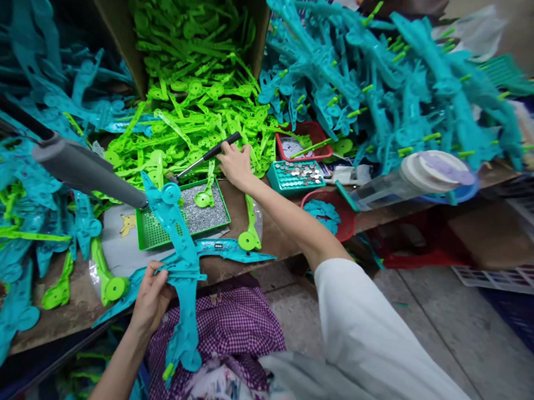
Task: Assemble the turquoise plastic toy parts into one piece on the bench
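My left hand (151, 296) closes its fingers on a blue plastic toy frame (184, 252) with several long arms, held over the bench edge. My right hand (236, 165) reaches across the bench, its fingers bent against the black handle of a slim hammer (215, 150); part of the grip is hidden. The hammer's metal shaft slants toward a green tray (223, 222) of small metal pieces. A green plastic lever (205, 196) lies over that tray. Bright green plastic parts (192, 95) heap up just beyond my right hand.
Blue frames (387, 86) pile high at the back right, with more at the left. A teal box of round metal pieces (296, 176) and a red bowl of blue pieces (328, 214) stand right of centre. A grey rod-like arm (88, 170) slants in from the left.
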The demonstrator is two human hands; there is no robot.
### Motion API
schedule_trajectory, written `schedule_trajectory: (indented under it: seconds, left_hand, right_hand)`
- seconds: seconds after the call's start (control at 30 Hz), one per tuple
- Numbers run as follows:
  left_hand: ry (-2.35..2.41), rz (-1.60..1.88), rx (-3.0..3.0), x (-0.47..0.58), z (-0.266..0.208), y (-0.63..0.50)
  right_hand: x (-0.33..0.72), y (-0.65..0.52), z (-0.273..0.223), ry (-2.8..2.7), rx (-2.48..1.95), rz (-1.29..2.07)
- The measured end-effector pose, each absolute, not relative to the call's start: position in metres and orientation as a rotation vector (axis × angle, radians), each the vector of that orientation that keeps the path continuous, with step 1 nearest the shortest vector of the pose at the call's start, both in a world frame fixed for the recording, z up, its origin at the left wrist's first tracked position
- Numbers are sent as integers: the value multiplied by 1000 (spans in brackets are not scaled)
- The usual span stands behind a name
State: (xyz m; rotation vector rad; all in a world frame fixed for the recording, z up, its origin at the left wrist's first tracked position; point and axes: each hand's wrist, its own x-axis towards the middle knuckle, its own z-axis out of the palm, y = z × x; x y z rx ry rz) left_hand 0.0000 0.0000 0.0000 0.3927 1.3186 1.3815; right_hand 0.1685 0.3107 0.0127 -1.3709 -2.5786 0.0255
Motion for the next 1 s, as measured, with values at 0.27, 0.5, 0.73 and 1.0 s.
schedule_trajectory:
  seconds: [0.27,0.5,0.73,1.0]
  left_hand:
    - [1313,1368,376,3,-4,-6]
    - [1351,1240,421,3,2,1]
    - [1410,1202,472,-14,3,-5]
    - [1347,1170,487,-3,-8,-9]
  right_hand:
    - [179,286,0,-2745,-1249,196]
    - [169,285,-10,-2770,-1295,183]
    - [201,264,-5,-2803,-1275,97]
    - [194,247,-17,-2816,-1299,366]
